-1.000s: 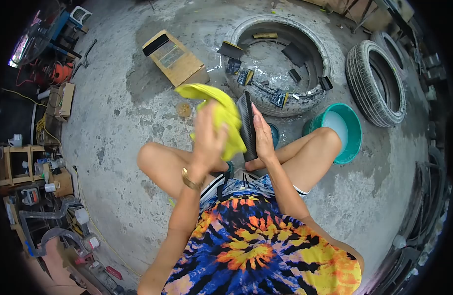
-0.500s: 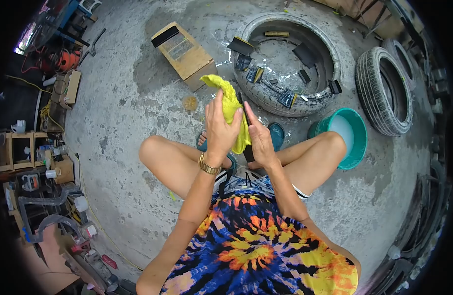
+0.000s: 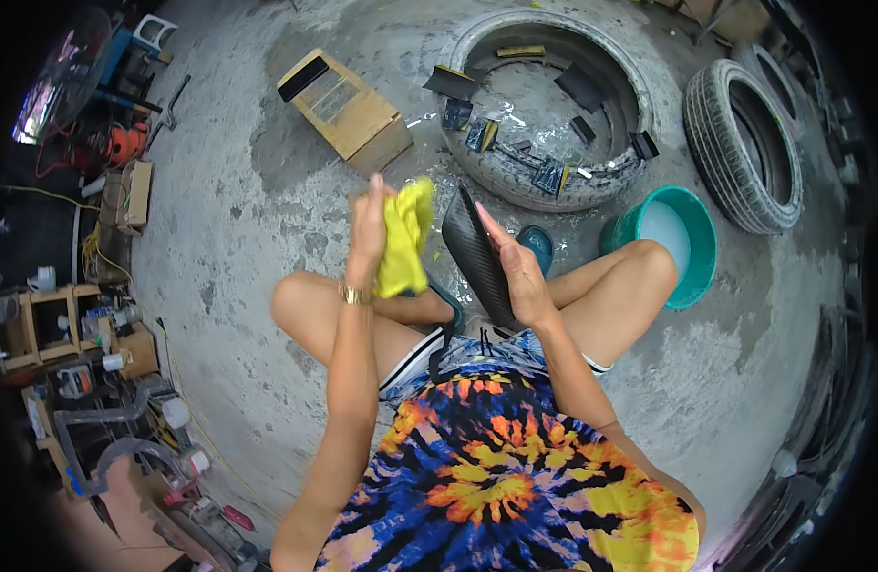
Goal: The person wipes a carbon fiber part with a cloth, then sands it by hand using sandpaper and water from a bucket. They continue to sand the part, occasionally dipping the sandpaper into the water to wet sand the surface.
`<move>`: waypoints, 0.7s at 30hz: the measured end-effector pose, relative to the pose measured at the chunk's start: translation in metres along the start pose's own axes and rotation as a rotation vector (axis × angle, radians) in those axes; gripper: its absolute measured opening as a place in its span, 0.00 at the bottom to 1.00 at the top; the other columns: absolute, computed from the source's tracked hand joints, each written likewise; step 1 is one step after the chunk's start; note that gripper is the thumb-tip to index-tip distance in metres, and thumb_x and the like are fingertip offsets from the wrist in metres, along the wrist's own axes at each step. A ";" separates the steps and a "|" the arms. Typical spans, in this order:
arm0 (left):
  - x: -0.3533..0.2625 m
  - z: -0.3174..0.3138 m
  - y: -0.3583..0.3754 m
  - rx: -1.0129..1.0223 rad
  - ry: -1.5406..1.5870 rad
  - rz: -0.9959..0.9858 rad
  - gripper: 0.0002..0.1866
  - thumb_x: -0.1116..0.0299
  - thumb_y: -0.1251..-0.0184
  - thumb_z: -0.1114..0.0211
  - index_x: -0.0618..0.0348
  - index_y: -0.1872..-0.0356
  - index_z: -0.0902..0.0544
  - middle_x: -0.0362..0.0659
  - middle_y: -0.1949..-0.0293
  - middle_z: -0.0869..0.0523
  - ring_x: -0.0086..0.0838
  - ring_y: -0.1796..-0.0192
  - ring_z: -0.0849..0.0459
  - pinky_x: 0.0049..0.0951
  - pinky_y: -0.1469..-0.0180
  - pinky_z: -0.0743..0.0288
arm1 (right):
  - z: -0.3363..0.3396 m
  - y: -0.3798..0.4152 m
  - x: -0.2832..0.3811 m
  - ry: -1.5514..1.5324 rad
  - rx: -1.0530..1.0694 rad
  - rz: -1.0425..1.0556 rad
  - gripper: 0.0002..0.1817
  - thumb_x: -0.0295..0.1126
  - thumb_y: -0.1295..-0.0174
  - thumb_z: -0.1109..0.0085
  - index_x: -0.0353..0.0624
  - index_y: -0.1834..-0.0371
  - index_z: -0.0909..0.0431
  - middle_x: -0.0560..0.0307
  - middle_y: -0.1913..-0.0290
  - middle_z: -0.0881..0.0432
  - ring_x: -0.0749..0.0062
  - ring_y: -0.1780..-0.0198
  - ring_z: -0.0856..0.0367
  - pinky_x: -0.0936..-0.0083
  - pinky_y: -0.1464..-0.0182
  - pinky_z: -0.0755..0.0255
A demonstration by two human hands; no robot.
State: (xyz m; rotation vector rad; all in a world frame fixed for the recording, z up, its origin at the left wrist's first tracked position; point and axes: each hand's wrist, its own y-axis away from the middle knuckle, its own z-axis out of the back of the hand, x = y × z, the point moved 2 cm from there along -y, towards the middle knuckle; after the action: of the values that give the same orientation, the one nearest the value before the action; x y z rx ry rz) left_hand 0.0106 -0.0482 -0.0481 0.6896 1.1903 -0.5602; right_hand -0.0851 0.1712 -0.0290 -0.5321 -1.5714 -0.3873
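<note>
In my left hand [image 3: 368, 234] is a yellow cloth [image 3: 403, 238], bunched and hanging toward the middle. My right hand [image 3: 525, 281] grips a black panel with a carbon-fibre-like weave [image 3: 479, 262] by its right side, with the thumb at its near face. The panel stands tilted in front of my lap, its patterned face turned toward the cloth. A gap separates cloth and panel. Beyond them lies a large tire [image 3: 477, 172] on its side, with several small black and yellow-edged pieces on its rim and inside it.
A teal bucket [image 3: 708, 257] of cloudy liquid stands by my right knee. A cardboard box [image 3: 362, 119] with a black piece on top lies ahead to the left. Another tire [image 3: 711, 153] leans at the right. Tools and boxes line the left side.
The cloth has come away from the panel as my left hand moved left. My right hand has turned the panel so its woven face shows. The view has shifted slightly.
</note>
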 end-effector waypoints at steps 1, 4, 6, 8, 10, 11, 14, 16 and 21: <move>0.009 0.001 0.012 0.052 0.187 0.193 0.21 0.54 0.26 0.45 0.63 0.68 0.17 0.37 0.76 0.18 0.19 0.71 0.20 0.22 0.67 0.26 | 0.003 -0.002 0.003 0.046 0.018 0.018 0.42 0.62 0.27 0.70 0.34 0.26 0.44 0.44 0.33 0.30 0.65 0.35 0.31 0.74 0.32 0.42; 0.005 -0.018 0.046 0.280 0.305 0.127 0.15 0.59 0.27 0.42 0.61 0.66 0.20 0.36 0.70 0.17 0.16 0.69 0.20 0.18 0.66 0.27 | 0.009 -0.011 0.019 0.049 0.034 0.001 0.40 0.60 0.27 0.70 0.34 0.28 0.40 0.42 0.29 0.35 0.57 0.27 0.39 0.71 0.27 0.49; -0.010 -0.031 0.064 0.390 0.429 0.112 0.13 0.65 0.27 0.41 0.62 0.50 0.24 0.39 0.63 0.16 0.18 0.64 0.18 0.19 0.61 0.24 | 0.012 -0.019 0.023 0.075 0.071 0.033 0.39 0.60 0.27 0.69 0.34 0.30 0.37 0.42 0.31 0.31 0.57 0.29 0.34 0.71 0.29 0.44; -0.017 -0.042 0.071 0.454 0.527 0.194 0.15 0.66 0.27 0.42 0.62 0.45 0.26 0.40 0.61 0.16 0.19 0.61 0.17 0.20 0.59 0.23 | 0.015 -0.026 0.023 0.038 0.123 0.029 0.39 0.60 0.27 0.69 0.34 0.30 0.36 0.42 0.31 0.32 0.57 0.29 0.34 0.71 0.30 0.44; -0.020 -0.052 0.067 0.387 0.665 0.216 0.16 0.68 0.27 0.43 0.61 0.42 0.27 0.40 0.59 0.15 0.21 0.59 0.15 0.22 0.56 0.21 | 0.012 -0.031 0.021 0.023 0.124 0.061 0.36 0.57 0.25 0.68 0.37 0.32 0.32 0.45 0.37 0.24 0.62 0.39 0.24 0.73 0.38 0.34; -0.020 -0.053 0.066 0.386 0.655 0.213 0.16 0.68 0.27 0.43 0.61 0.42 0.27 0.40 0.59 0.15 0.21 0.59 0.15 0.22 0.56 0.21 | 0.015 -0.033 0.016 0.016 0.122 0.068 0.36 0.57 0.25 0.68 0.37 0.32 0.32 0.45 0.37 0.24 0.62 0.39 0.24 0.73 0.38 0.34; -0.014 -0.058 0.062 0.336 0.727 0.191 0.15 0.69 0.26 0.43 0.60 0.42 0.26 0.40 0.56 0.15 0.22 0.58 0.15 0.23 0.54 0.21 | 0.031 -0.038 -0.005 -0.055 -0.156 0.053 0.28 0.49 0.23 0.66 0.42 0.37 0.25 0.61 0.56 0.20 0.82 0.61 0.28 0.84 0.59 0.32; -0.007 -0.057 0.058 0.228 0.729 0.102 0.15 0.68 0.26 0.44 0.59 0.43 0.26 0.40 0.55 0.15 0.22 0.57 0.15 0.23 0.54 0.20 | 0.045 -0.026 -0.028 -0.127 -0.418 -0.090 0.26 0.47 0.24 0.63 0.40 0.37 0.26 0.60 0.50 0.21 0.79 0.55 0.26 0.82 0.55 0.31; -0.012 -0.059 0.056 0.064 0.769 0.074 0.14 0.66 0.24 0.45 0.58 0.43 0.26 0.40 0.55 0.15 0.21 0.57 0.15 0.23 0.56 0.19 | 0.027 0.031 -0.103 -0.384 -0.335 -0.296 0.29 0.38 0.37 0.48 0.38 0.33 0.32 0.55 0.37 0.27 0.71 0.38 0.30 0.74 0.42 0.33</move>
State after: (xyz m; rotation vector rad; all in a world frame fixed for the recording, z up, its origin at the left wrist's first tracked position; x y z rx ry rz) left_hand 0.0100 0.0333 -0.0386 1.0468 1.8523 -0.2655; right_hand -0.0885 0.2018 -0.1355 -0.6591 -1.9783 -0.8206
